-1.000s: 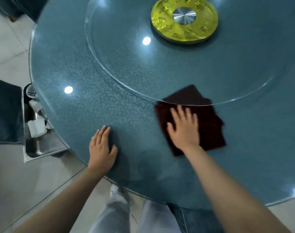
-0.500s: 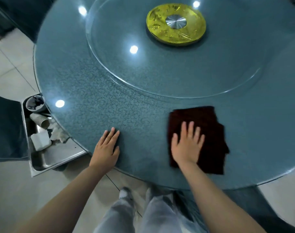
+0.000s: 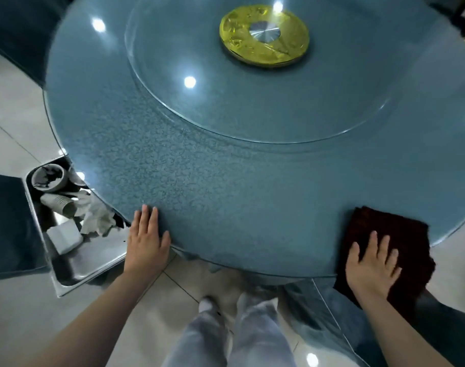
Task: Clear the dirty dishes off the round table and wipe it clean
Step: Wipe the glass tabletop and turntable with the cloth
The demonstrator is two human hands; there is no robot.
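Now dark maroon square wiping cloth (image 3: 390,250), earlier near glass turntable rim, sits at near-right edge of round blue-grey textured table (image 3: 226,194), overhanging. Right hand (image 3: 371,266) flat, pressing cloth; left hand (image 3: 146,242) flat, bracing near edge. Near-edge wipe seemingly finishing; dishes already off.

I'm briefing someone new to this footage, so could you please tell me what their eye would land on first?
First, the yellow disc with its silver hub, at the far middle of the round blue table. Next, the dark red cloth under the flat right hand at the near right rim, partly overhanging it. The left hand rests flat on the near edge, beside a metal tray of cups and crumpled napkins.
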